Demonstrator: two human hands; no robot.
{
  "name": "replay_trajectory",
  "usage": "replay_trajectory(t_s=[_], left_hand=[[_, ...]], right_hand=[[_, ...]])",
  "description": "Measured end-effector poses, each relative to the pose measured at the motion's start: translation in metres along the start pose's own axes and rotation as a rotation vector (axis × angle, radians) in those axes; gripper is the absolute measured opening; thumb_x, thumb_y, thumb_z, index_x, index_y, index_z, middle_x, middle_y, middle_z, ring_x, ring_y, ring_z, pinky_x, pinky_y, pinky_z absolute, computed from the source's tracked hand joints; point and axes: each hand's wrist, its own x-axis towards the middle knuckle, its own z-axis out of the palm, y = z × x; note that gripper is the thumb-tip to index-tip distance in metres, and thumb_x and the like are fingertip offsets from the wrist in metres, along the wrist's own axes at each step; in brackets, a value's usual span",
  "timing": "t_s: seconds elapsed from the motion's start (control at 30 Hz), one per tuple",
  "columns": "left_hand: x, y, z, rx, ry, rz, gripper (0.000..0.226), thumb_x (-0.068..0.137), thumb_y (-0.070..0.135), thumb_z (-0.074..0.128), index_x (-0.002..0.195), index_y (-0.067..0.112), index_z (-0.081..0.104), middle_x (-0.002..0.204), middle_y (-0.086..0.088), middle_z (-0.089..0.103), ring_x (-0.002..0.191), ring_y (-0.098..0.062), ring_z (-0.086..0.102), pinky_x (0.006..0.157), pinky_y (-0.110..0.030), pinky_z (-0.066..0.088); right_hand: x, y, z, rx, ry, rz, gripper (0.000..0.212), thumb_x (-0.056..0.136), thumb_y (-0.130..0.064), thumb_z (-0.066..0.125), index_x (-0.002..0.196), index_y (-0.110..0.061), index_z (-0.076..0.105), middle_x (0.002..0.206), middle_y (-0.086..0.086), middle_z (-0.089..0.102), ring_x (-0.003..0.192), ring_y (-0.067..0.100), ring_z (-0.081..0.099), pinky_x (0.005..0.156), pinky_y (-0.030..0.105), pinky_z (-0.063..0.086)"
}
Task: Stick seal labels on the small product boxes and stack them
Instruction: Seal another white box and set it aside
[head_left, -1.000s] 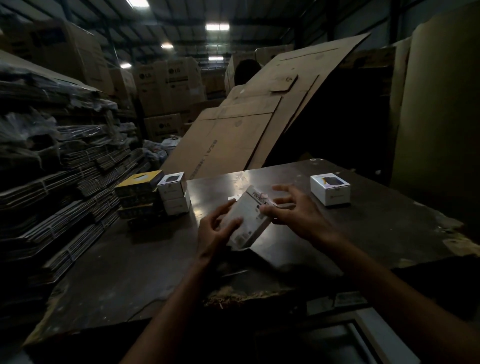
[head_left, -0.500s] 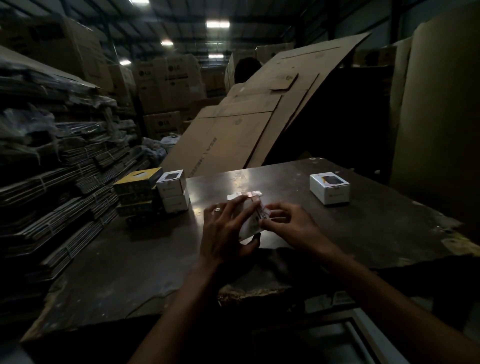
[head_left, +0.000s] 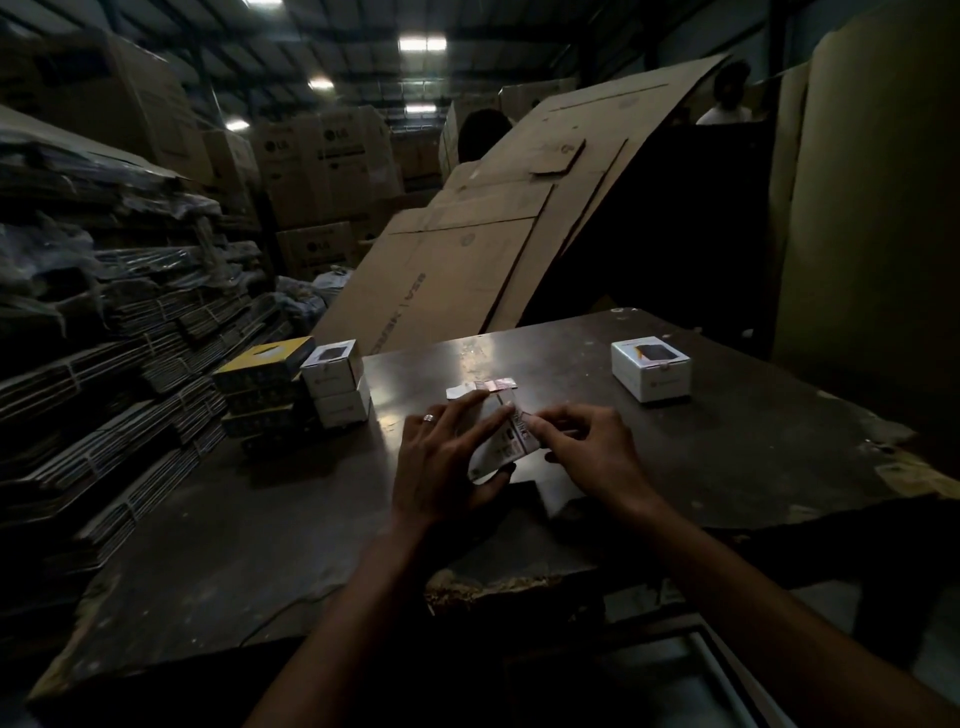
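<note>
Hands first, nearest the camera: my left hand (head_left: 447, 462) lies over the small product box (head_left: 501, 441), fingers curled across its top and thumb under its near end, gripping it so it can't slide on the dark table (head_left: 727, 457). My right hand (head_left: 582, 449) is just beside the box on its right, fingertips pinched at the printed edge, where I judge a seal label is being pressed down; the label itself is too small and dim to make out. The two hands are close together, meeting at the box.

The box sits tilted, resting on its near corner, long axis running from near-left up to far-right, printed face turned toward the right hand. I take it that tilt presents the flap edge to the sticking fingers.

Just beyond the box lies a label strip (head_left: 483, 387), flat on the table and within easy reach for the next seal.

Left of the box, at the table's far-left edge, two white boxes (head_left: 335, 384) are stacked, touching a pile of yellow-topped boxes (head_left: 265, 384); that looks like the finished stack. Well to the right of the held box one white box (head_left: 650, 369) stands alone.

Beyond the table, big cardboard sheets (head_left: 467, 249) lean.
</note>
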Motion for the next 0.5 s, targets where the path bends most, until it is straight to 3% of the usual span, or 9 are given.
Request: replay_trajectory(t_s=[0.13,0.4,0.5], left_hand=[[0.001,0.0003,0.0008,-0.011,-0.01,0.012,0.07,0.074,0.054,0.066,0.14,0.037,0.055,0.143,-0.003,0.054,0.114,-0.029,0.058,0.085,-0.039,0.042],[0.0006,0.0039,-0.0034,-0.049,0.018,-0.003,0.068,0.073,0.052,0.066,0.139,0.039,0.056,0.143,0.0,0.055,0.115,-0.027,0.057,0.088,-0.038,0.038],[0.0,0.0044,-0.0036,-0.05,0.025,-0.003,0.068,0.072,0.051,0.067,0.139,0.039,0.057,0.142,0.0,0.056,0.114,-0.026,0.057,0.087,-0.037,0.038]], right_hand=[[-0.0009,0.0019,-0.0013,-0.021,0.023,-0.002,0.01,0.085,-0.033,0.076,0.086,-0.024,0.078,0.08,-0.007,0.076,0.075,0.007,0.072,0.074,0.04,0.062],[-0.0069,-0.0039,-0.0002,-0.141,0.096,-0.196,0.007,0.086,-0.026,0.077,0.089,-0.021,0.08,0.079,-0.013,0.075,0.075,-0.004,0.069,0.072,0.021,0.058],[-0.0089,-0.0049,0.0009,-0.193,0.13,-0.251,0.005,0.087,-0.024,0.076,0.088,-0.02,0.079,0.08,-0.011,0.074,0.075,-0.002,0.068,0.068,0.021,0.056]])
